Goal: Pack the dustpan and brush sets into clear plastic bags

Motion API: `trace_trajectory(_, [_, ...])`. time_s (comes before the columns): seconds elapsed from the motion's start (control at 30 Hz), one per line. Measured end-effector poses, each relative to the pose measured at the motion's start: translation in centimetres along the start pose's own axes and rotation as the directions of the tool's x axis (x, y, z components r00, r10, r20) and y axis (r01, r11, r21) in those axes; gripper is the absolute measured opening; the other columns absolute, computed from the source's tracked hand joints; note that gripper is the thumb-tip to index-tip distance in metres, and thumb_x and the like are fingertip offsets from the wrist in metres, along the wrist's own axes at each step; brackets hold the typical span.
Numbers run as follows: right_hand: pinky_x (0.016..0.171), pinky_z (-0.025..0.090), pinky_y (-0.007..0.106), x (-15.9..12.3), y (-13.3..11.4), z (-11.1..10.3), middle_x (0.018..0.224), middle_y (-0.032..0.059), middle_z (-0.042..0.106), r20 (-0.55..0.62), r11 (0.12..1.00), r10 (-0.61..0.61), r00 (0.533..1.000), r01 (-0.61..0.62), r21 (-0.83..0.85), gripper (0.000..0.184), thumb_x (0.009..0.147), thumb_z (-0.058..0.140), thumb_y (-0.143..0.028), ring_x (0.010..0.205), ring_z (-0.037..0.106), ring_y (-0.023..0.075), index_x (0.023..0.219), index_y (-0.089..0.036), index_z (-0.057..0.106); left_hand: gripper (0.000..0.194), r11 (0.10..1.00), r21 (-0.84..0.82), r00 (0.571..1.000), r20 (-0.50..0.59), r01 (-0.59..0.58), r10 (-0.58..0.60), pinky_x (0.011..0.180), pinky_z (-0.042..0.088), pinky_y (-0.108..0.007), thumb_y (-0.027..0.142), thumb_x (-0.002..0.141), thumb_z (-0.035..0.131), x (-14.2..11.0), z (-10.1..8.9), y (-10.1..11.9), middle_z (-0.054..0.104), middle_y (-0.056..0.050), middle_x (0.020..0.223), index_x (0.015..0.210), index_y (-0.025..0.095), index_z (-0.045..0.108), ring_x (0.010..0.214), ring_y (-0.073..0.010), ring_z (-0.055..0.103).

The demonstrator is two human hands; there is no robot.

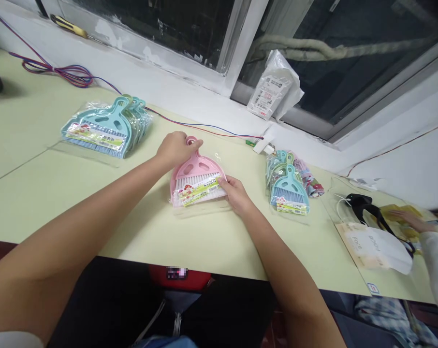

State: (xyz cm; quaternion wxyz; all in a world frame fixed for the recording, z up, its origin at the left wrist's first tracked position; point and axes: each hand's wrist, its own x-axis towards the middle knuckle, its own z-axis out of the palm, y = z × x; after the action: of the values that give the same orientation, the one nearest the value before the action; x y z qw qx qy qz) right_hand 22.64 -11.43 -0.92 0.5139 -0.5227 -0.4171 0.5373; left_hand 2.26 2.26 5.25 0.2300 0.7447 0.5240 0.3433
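Observation:
In the middle of the head view a pink dustpan and brush set (197,169) in a clear plastic bag is held over the table. My left hand (176,149) is closed around its handle at the top. With thumb and fingers my right hand (236,192) pinches its right edge, beside the printed label. To the left lies a pile of bagged blue and green dustpan sets (105,123), standing apart from my left hand. A smaller pile of bagged sets, a blue one (289,188) in front, lies to the right of my right hand.
Coiled red and blue wire (72,75) runs along the wall behind. A screwdriver (68,25) and a white plastic package (273,89) rest on the window ledge. At far right, another person's hand (409,217) is near yellow material and a white paper bag (376,246).

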Motion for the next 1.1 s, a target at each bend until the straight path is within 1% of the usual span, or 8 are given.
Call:
trace_trajectory(0.13, [0.079, 0.060, 0.038, 0.5, -0.1, -0.8, 0.093, 0.0062, 0.078, -0.044, 0.998, 0.033, 0.998, -0.030, 0.052, 0.047, 0.068, 0.084, -0.056, 0.089, 0.074, 0.0256, 0.096, -0.020, 0.073, 0.049, 0.989, -0.148, 0.987, 0.159, 0.012, 0.012, 0.068, 0.048, -0.036, 0.068, 0.084, 0.055, -0.4, -0.7, -1.7, 0.071, -0.009, 0.082, 0.082, 0.021, 0.068, 0.080, -0.0262, 0.065])
trace_trajectory(0.23, [0.080, 0.060, 0.038, 0.5, -0.4, -0.9, 0.094, 0.0065, 0.077, -0.063, 0.998, 0.039, 0.997, -0.035, 0.059, 0.048, 0.067, 0.085, -0.055, 0.089, 0.074, 0.0250, 0.096, -0.019, 0.072, 0.052, 0.908, -0.392, 0.954, 0.299, 0.149, -0.028, 0.063, 0.051, -0.033, 0.068, 0.084, 0.057, -1.7, -0.9, -2.7, 0.073, -0.010, 0.102, 0.109, 0.023, 0.066, 0.075, -0.0214, 0.067])
trace_trajectory(0.33, [0.082, 0.060, 0.038, 0.3, -0.6, -0.7, 0.096, 0.0066, 0.077, -0.053, 0.998, 0.034, 0.998, -0.031, 0.053, 0.047, 0.068, 0.085, -0.054, 0.091, 0.073, 0.0252, 0.096, -0.020, 0.071, 0.068, 0.857, -0.471, 0.917, 0.398, 0.207, -0.003, 0.058, 0.051, -0.031, 0.063, 0.081, 0.067, -2.9, -0.5, -3.2, 0.073, -0.010, 0.102, 0.137, 0.028, 0.051, 0.069, -0.0197, 0.067])
trace_trajectory(0.5, [0.082, 0.060, 0.038, -0.1, -0.9, -0.4, 0.097, 0.0061, 0.078, -0.017, 0.999, 0.031, 0.999, -0.030, 0.031, 0.043, 0.071, 0.083, -0.055, 0.093, 0.073, 0.0258, 0.095, -0.020, 0.072, 0.079, 0.866, -0.475, 0.941, 0.338, 0.153, 0.019, 0.060, 0.052, -0.029, 0.058, 0.080, 0.069, -3.8, -0.1, -2.6, 0.072, -0.009, 0.100, 0.147, 0.029, 0.040, 0.075, -0.0208, 0.068])
trace_trajectory(0.67, [0.081, 0.061, 0.038, -0.3, -0.8, -0.4, 0.096, 0.0060, 0.078, -0.022, 1.000, 0.021, 1.000, -0.021, -0.015, 0.047, 0.071, 0.082, -0.059, 0.093, 0.073, 0.0261, 0.098, -0.021, 0.073, 0.078, 0.917, -0.379, 0.945, 0.326, 0.128, 0.002, 0.060, 0.051, -0.029, 0.060, 0.079, 0.068, -3.7, -0.5, -2.5, 0.073, -0.008, 0.101, 0.146, 0.030, 0.043, 0.074, -0.0215, 0.069])
trace_trajectory(0.83, [0.083, 0.060, 0.038, -0.3, -0.3, -0.3, 0.099, 0.0055, 0.078, -0.003, 1.000, -0.011, 1.000, 0.011, -0.017, 0.048, 0.073, 0.081, -0.059, 0.095, 0.073, 0.0251, 0.102, -0.022, 0.074, 0.071, 0.967, -0.236, 0.969, 0.244, 0.097, -0.038, 0.070, 0.053, -0.036, 0.061, 0.079, 0.065, -3.6, -0.8, -2.7, 0.074, -0.009, 0.103, 0.141, 0.028, 0.049, 0.081, -0.0260, 0.070])
trace_trajectory(0.97, [0.084, 0.060, 0.038, -0.7, -0.2, 0.0, 0.103, 0.0057, 0.077, 0.041, 1.000, -0.019, 0.999, 0.019, -0.009, 0.045, 0.076, 0.079, -0.056, 0.098, 0.072, 0.0255, 0.106, -0.023, 0.074, 0.075, 0.987, -0.158, 0.986, 0.169, 0.027, 0.000, 0.081, 0.052, -0.040, 0.061, 0.081, 0.063, -3.8, -0.8, -2.4, 0.072, -0.010, 0.106, 0.145, 0.027, 0.045, 0.091, -0.0294, 0.069])
trace_trajectory(1.1, [0.083, 0.060, 0.037, -0.7, -0.3, 0.1, 0.103, 0.0054, 0.077, 0.040, 1.000, 0.005, 0.999, -0.004, -0.018, 0.046, 0.076, 0.079, -0.056, 0.098, 0.072, 0.0255, 0.106, -0.023, 0.074, 0.072, 0.988, -0.154, 0.986, 0.163, -0.007, 0.033, 0.086, 0.051, -0.040, 0.061, 0.083, 0.059, -3.8, -0.7, -2.4, 0.069, -0.009, 0.109, 0.145, 0.026, 0.046, 0.096, -0.0282, 0.067])
